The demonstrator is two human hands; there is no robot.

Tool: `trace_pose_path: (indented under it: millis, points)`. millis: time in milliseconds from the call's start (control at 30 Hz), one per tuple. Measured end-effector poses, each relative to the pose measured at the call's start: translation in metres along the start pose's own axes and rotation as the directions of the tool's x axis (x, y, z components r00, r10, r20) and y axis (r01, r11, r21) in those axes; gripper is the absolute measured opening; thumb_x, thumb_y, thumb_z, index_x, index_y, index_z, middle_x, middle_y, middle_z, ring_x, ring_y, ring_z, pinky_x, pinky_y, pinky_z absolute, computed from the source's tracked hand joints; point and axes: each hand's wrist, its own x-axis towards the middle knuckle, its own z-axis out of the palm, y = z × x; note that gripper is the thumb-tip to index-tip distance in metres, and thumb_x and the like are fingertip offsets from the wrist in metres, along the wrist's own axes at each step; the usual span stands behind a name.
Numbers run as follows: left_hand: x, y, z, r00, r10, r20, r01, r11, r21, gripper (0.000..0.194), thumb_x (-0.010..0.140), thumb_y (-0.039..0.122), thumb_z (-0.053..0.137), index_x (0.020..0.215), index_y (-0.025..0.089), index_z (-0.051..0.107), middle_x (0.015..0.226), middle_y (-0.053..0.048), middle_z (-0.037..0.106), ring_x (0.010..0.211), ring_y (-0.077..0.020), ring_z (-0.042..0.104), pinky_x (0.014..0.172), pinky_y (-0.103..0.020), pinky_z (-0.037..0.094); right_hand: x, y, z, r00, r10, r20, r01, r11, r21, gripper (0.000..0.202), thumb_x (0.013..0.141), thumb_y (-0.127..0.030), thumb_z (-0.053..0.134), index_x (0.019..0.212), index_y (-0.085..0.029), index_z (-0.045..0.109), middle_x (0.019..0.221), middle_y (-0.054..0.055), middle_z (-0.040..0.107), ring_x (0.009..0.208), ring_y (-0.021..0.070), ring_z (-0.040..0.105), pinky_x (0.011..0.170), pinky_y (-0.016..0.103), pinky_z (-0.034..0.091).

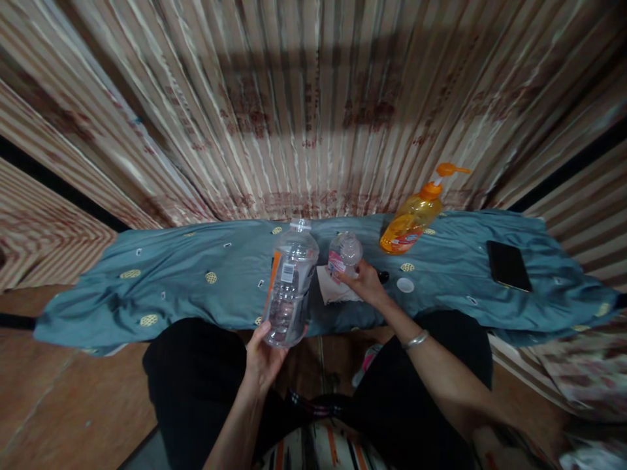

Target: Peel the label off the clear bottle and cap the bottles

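Note:
My left hand (pixel 267 352) grips the base of a large clear plastic bottle (pixel 292 287), which has a barcode label and an orange strip and leans with its neck pointing away from me. To its right, my right hand (pixel 363 281) has its fingers round a small clear bottle (pixel 345 253) with a pink label. Under and beside the small bottle lies a pale cloth or paper (pixel 330 290). A round white cap (pixel 405 285) rests on the teal cloth to the right of my right hand, near a small black object (pixel 383 276).
An orange pump bottle (pixel 409 225) stands at the back right of the teal cloth (pixel 235 261). Farther right lies a black phone (pixel 508 266). A striped curtain (pixel 304 117) hangs behind and at both sides. My knees are at the front edge.

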Motion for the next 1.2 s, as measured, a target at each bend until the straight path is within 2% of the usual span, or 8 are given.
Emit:
trace_pose_path:
  millis: [200, 400, 633, 833, 900, 1067, 1200]
  points:
    - [-0.007, -0.002, 0.002, 0.998, -0.058, -0.005, 0.058, 0.998, -0.030, 0.038, 0.066, 0.045, 0.086, 0.097, 0.024, 0.078, 0.108, -0.007, 0.083, 0.102, -0.0348, 0.078, 0.098, -0.063, 0.060, -0.007, -0.006, -0.004, 1.000, -0.013, 0.000, 0.013, 0.999, -0.038, 0.048, 0.074, -0.054, 0.080, 0.105, -0.019, 0.070, 0.088, 0.008, 0.080, 0.077, 0.0267, 0.074, 0.072, 0.037, 0.058]
    - [-0.007, -0.009, 0.000, 0.998, -0.060, 0.020, 0.060, 0.997, -0.041, 0.037, 0.066, 0.046, 0.087, 0.096, 0.027, 0.078, 0.107, -0.005, 0.083, 0.098, -0.0328, 0.079, 0.100, -0.062, 0.060, -0.013, -0.015, -0.013, 0.997, -0.066, -0.028, 0.066, 0.998, -0.006, 0.056, 0.075, -0.054, 0.080, 0.116, -0.018, 0.070, 0.104, 0.011, 0.082, 0.093, 0.0313, 0.078, 0.083, 0.041, 0.060]
    - [-0.006, -0.014, -0.003, 0.998, -0.054, 0.045, 0.055, 0.999, 0.001, 0.061, 0.069, 0.046, 0.085, 0.125, 0.030, 0.073, 0.108, -0.007, 0.083, 0.106, -0.0341, 0.078, 0.105, -0.058, 0.058, -0.018, -0.025, -0.019, 0.995, -0.101, -0.003, 0.101, 0.995, -0.006, 0.053, 0.078, -0.048, 0.079, 0.120, -0.017, 0.070, 0.109, 0.013, 0.081, 0.102, 0.0324, 0.077, 0.088, 0.042, 0.060]
    - [-0.004, -0.017, -0.008, 0.998, -0.056, 0.030, 0.055, 0.998, 0.034, 0.074, 0.065, 0.041, 0.087, 0.136, 0.031, 0.068, 0.112, -0.007, 0.083, 0.108, -0.0344, 0.077, 0.101, -0.052, 0.061, -0.019, -0.029, -0.021, 0.994, -0.111, 0.006, 0.111, 0.994, -0.011, 0.053, 0.079, -0.048, 0.078, 0.121, -0.018, 0.069, 0.112, 0.012, 0.081, 0.104, 0.0325, 0.076, 0.091, 0.042, 0.060]
    - [-0.005, -0.017, -0.007, 0.997, -0.066, 0.028, 0.065, 0.997, 0.043, 0.075, 0.063, 0.037, 0.088, 0.135, 0.031, 0.068, 0.113, -0.007, 0.082, 0.109, -0.0347, 0.077, 0.103, -0.053, 0.060, -0.019, -0.030, -0.022, 0.995, -0.101, 0.010, 0.101, 0.995, -0.010, 0.053, 0.079, -0.049, 0.078, 0.120, -0.017, 0.069, 0.110, 0.011, 0.081, 0.101, 0.0320, 0.077, 0.089, 0.042, 0.060]
    - [-0.010, -0.016, -0.002, 0.993, -0.104, 0.051, 0.101, 0.993, 0.060, 0.069, 0.067, 0.036, 0.084, 0.134, 0.035, 0.068, 0.119, -0.005, 0.081, 0.116, -0.0359, 0.075, 0.111, -0.064, 0.053, -0.018, -0.031, -0.024, 0.993, -0.113, -0.017, 0.112, 0.993, -0.030, 0.052, 0.080, -0.048, 0.077, 0.121, -0.017, 0.069, 0.106, 0.011, 0.081, 0.094, 0.0308, 0.077, 0.085, 0.041, 0.060]
    - [-0.012, -0.015, -0.001, 0.995, -0.096, 0.027, 0.095, 0.994, 0.046, 0.065, 0.068, 0.029, 0.085, 0.131, 0.033, 0.068, 0.109, -0.002, 0.082, 0.117, -0.0327, 0.074, 0.114, -0.064, 0.050, -0.017, -0.032, -0.025, 0.992, -0.121, -0.044, 0.119, 0.992, -0.049, 0.049, 0.079, -0.045, 0.078, 0.118, -0.016, 0.069, 0.104, 0.011, 0.081, 0.092, 0.0300, 0.077, 0.082, 0.038, 0.060]
